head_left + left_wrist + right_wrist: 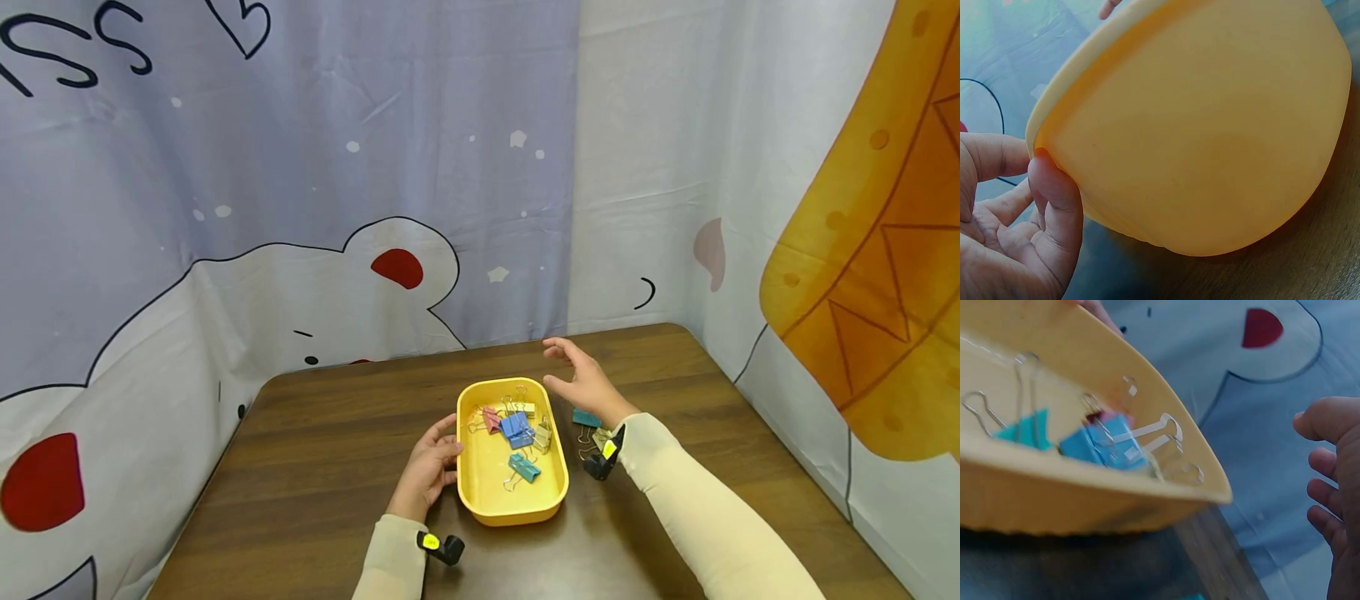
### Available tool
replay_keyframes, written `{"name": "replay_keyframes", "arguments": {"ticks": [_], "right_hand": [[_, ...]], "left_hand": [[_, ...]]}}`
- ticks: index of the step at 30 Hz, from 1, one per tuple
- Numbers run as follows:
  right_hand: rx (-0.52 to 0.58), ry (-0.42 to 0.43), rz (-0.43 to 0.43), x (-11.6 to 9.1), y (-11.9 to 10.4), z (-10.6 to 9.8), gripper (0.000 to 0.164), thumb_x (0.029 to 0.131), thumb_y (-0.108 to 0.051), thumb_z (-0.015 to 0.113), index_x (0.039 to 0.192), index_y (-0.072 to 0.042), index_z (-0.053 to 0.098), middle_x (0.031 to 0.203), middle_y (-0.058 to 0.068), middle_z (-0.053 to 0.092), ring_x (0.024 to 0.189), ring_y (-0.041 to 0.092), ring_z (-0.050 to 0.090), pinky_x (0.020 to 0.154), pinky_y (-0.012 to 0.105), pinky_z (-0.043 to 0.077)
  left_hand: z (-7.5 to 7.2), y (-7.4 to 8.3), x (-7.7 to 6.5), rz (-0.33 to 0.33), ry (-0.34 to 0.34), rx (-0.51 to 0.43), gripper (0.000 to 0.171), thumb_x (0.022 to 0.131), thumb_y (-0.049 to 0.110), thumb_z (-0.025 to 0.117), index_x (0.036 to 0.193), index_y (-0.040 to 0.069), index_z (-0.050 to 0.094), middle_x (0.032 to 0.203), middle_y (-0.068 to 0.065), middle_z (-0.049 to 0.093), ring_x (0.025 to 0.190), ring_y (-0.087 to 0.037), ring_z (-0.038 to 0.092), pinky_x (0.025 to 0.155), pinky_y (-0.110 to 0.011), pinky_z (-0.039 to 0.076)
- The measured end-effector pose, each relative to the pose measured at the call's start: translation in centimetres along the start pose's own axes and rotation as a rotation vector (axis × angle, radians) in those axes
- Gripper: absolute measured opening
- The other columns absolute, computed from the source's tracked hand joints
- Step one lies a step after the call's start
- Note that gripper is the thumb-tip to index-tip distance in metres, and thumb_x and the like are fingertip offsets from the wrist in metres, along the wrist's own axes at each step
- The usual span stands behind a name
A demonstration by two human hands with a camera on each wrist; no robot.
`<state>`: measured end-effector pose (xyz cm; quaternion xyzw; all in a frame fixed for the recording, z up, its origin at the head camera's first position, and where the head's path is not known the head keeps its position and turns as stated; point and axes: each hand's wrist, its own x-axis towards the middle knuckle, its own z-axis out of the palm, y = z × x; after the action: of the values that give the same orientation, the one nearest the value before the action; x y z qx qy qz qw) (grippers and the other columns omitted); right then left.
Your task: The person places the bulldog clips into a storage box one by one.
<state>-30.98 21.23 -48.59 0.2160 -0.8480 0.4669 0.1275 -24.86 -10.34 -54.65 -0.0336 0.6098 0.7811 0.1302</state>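
A yellow plastic bin (495, 500) stands on the table with several binder clips inside. Among them are a pink clip (491, 419), blue clips (516, 428), a teal clip (524, 467) and pale yellow ones (542, 437). At the bin's left side, my left hand (429, 467) holds its rim; the left wrist view shows the thumb (1055, 194) pressed against the wall just below the rim. My right hand (583, 385) hovers beyond the bin's far right corner, fingers loosely bent and apart, holding nothing. In the right wrist view it is clear of the bin.
Right of the bin, under my right wrist, lie a teal binder clip (586, 417) and an olive one (602, 438), partly hidden by the wrist camera (602, 458). The brown wooden table (315, 467) ends at printed curtains (510, 208) behind and to the sides.
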Motion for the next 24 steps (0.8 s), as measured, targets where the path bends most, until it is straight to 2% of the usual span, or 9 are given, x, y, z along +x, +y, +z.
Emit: {"name": "replay_keyframes", "arguments": {"ticks": [5, 12, 24], "right_hand": [[-0.006, 0.046, 0.048, 0.2, 1.5, -1.9, 0.06, 0.096, -0.002, 0.073, 0.151, -0.006, 0.048, 0.138, 0.022, 0.061, 0.134, 0.046, 0.054, 0.114, 0.063, 0.04], [0.008, 0.061, 0.14, -0.4, 3.4, -3.6, 0.059, 0.1, -0.007, 0.071, 0.153, -0.008, 0.046, 0.143, 0.026, 0.057, 0.139, 0.047, 0.051, 0.117, 0.062, 0.037], [-0.008, 0.049, 0.193, -2.2, 6.4, -4.0, 0.055, 0.101, -0.008, 0.071, 0.151, -0.003, 0.05, 0.144, 0.03, 0.056, 0.137, 0.05, 0.05, 0.116, 0.065, 0.038]], "left_hand": [[0.0, 0.0, 0.0, -0.007, 0.004, 0.0, 0.061, 0.1, -0.005, 0.058, 0.159, 0.006, 0.043, 0.109, -0.011, 0.061, 0.078, -0.014, 0.061, 0.058, -0.031, 0.062], [-0.1, 0.1, -0.1, -0.003, -0.003, -0.001, 0.061, 0.1, -0.006, 0.057, 0.159, 0.005, 0.042, 0.107, -0.009, 0.062, 0.077, -0.014, 0.061, 0.058, -0.03, 0.062], [0.0, 0.1, 0.0, -0.011, 0.008, 0.003, 0.061, 0.1, -0.005, 0.059, 0.158, 0.007, 0.044, 0.11, -0.011, 0.063, 0.078, -0.015, 0.063, 0.058, -0.03, 0.062]]}}
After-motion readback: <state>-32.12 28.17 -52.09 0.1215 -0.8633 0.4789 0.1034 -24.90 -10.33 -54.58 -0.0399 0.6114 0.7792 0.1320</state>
